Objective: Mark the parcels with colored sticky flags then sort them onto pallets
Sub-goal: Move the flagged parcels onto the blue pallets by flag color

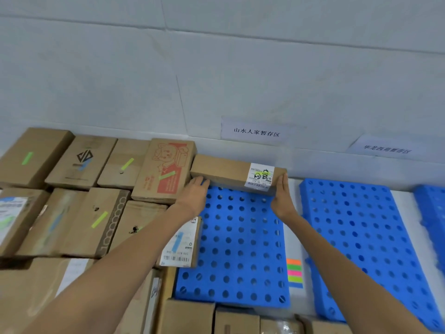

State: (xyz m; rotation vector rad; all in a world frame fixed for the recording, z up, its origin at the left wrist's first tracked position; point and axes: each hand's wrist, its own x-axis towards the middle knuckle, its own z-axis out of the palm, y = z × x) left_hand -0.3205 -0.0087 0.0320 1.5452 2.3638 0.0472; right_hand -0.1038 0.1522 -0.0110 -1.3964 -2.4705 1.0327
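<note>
Brown cardboard parcel sits at the blue perforated pallet's far edge, left hand and right hand each flat against one end, together holding it.

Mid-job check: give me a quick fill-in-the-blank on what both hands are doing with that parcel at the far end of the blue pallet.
1. The left hand and right hand hold the ends of one cardboard ____.
2. The sticky flag on the parcel's shipping label is ____.
3. The parcel sits at the far edge of a ____ perforated pallet.
4. The pad of coloured flags lies between two ____.

Missing words: parcel; green; blue; pallets
</note>
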